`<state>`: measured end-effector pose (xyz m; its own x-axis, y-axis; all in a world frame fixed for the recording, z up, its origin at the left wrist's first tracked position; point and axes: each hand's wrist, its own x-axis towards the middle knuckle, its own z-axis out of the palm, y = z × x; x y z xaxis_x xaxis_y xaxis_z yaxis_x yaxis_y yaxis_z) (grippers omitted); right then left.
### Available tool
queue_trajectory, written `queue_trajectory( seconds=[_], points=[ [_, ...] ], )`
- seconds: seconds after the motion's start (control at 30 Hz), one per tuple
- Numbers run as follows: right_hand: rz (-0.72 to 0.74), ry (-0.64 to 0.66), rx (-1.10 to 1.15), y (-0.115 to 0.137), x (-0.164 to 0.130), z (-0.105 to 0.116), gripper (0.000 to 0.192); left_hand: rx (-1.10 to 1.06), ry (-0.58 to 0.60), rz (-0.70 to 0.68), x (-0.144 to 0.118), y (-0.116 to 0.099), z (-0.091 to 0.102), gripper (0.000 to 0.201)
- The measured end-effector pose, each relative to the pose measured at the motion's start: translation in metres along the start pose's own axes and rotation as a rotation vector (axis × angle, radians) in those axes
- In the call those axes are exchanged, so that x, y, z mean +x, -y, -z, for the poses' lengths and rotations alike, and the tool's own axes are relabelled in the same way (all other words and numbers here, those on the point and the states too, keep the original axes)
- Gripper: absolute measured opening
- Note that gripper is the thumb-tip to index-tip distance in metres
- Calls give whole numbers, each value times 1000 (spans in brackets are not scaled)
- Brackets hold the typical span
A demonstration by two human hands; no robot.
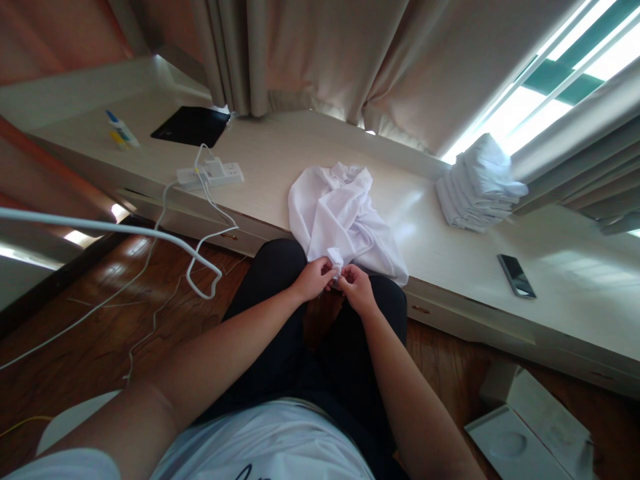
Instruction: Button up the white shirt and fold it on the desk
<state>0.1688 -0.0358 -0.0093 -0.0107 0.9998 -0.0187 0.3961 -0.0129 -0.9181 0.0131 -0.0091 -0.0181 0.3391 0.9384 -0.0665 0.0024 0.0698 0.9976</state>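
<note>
the crumpled white fabric garment (345, 213) lies on the long pale desk with drawers (265, 143), bunched over the middle of its front edge, its lower part hanging towards the person's knees in dark trousers (283, 263). the bare left hand (316, 277) pinches a small gathered bit of the garment between thumb and fingertips; the bare right hand (356, 287) grips the same bit just beside it, fingers curled in. the two hands nearly meet between the knees, just off the desk's front edge.

to the right, a neat stack of folded white cloth (477, 187) stands near the desk's back edge, and a dark rectangular phone (517, 276) lies closer to the front edge. to the left, a white plastic power strip (227, 173) with a plugged-in white cable sits near the front edge; behind it, a flat black rectangular mat (191, 125) lies towards the back edge. nearer the left end rests a slim white tube with a blue tip (123, 129). an open white box (530, 427) is on the brown wooden floor (445, 357), below the front edge at the right.
</note>
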Motion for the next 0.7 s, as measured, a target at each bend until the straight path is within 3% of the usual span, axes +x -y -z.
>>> queue_trajectory(
  seconds=[0.7],
  points=[
    [-8,39,-11,0,0,2,18,18,30,14,-1,1,0,21]
  ],
)
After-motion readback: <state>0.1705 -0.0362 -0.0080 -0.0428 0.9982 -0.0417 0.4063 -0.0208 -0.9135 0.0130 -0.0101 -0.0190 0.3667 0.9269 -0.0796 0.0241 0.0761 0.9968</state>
